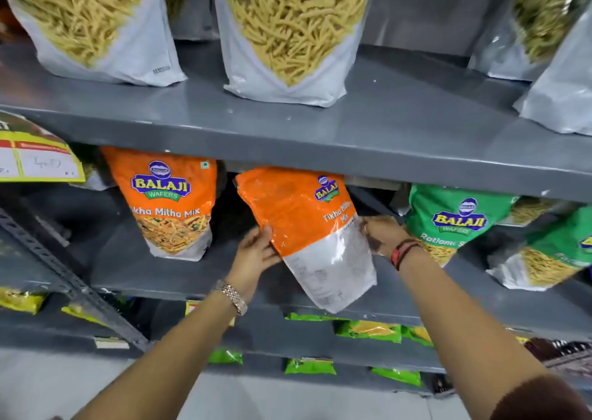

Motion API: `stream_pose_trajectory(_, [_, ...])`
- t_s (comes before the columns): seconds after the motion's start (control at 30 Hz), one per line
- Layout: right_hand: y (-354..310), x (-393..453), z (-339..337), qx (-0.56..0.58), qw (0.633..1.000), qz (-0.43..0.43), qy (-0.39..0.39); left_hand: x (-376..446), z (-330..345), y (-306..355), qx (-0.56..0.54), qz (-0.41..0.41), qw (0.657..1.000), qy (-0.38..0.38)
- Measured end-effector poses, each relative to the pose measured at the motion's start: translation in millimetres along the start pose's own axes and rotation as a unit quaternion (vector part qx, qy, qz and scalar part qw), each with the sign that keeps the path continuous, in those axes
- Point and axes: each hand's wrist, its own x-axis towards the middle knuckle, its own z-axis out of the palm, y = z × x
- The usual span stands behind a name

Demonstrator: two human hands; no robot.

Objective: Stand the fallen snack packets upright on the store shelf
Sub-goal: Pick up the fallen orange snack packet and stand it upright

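I have both hands clamped on the orange packet (304,227), left hand (256,253) and right hand (382,238) gripping opposite edges. It tilts between them, its white bottom hanging below my grip over the shelf (192,278) edge.

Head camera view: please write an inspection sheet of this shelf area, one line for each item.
Surface: grey metal middle shelf, bare between packets.
Job's things: orange packet tilted, held at both sides, its bottom past the shelf edge; second orange packet upright; green packets leaning.
Clutter: yellow price tag at left.
Grippers: left hand and right hand grip the tilted packet.
Cables: nothing seen.
Surroundings: clear noodle-snack bags above; small green packets below.
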Motion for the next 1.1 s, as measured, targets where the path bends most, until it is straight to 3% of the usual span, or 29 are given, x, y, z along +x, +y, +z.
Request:
stream_pose_trajectory(0.1, [-3.3, -10.9, -4.2, 0.044, 0.998, -0.039, -0.019, 12.2, 9.2, 31.8, 0.04, 0.041, 0.998, -0.013])
stream_pose_trajectory(0.2, [-1.5, -14.4, 1.6, 0.07, 0.994, -0.083, 0.011, 19.8, 18.2, 50.1, 0.081, 0.066, 0.994, -0.024])
stream_pose_trajectory(0.4, [27.8, -15.4, 14.0, 0.072, 0.992, -0.097, 0.028, 24.4, 16.4, 43.8, 0.141, 0.077, 0.987, -0.019])
stream_pose_trajectory(0.5, [29.2, -14.4, 13.9, 0.104, 0.989, -0.102, 0.017, 21.7, 13.5, 32.3, 0.164, 0.052, 0.985, 0.022])
stream_pose_trajectory(0.57, [28.3, -14.2, 13.2, 0.113, 0.991, -0.077, 0.005, 16.0, 9.2, 18.1, 0.212, -0.017, 0.977, 0.026])
stream_pose_trajectory(0.7, [33.4, -14.2, 11.4, 0.068, 0.997, -0.046, -0.003, 0.2, 10.5, -6.6, 0.215, -0.18, 0.957, -0.078])
stream_pose_trajectory(0.83, [45.6, -25.7, 8.9, 0.059, 0.997, -0.055, 0.02, 5.2, 26.0, -9.2, 0.2, -0.174, 0.959, -0.098])
stream_pose_trajectory(0.97, [63.1, -46.9, 19.2, 0.037, 0.998, -0.046, 0.015, 18.9, 50.5, -9.5, 0.215, -0.154, 0.961, -0.077])
stream_pose_trajectory(1.1, [67.9, -61.8, 36.9, 0.055, 0.997, -0.044, -0.007, 31.8, 75.7, -12.8, 0.162, -0.14, 0.976, -0.048])
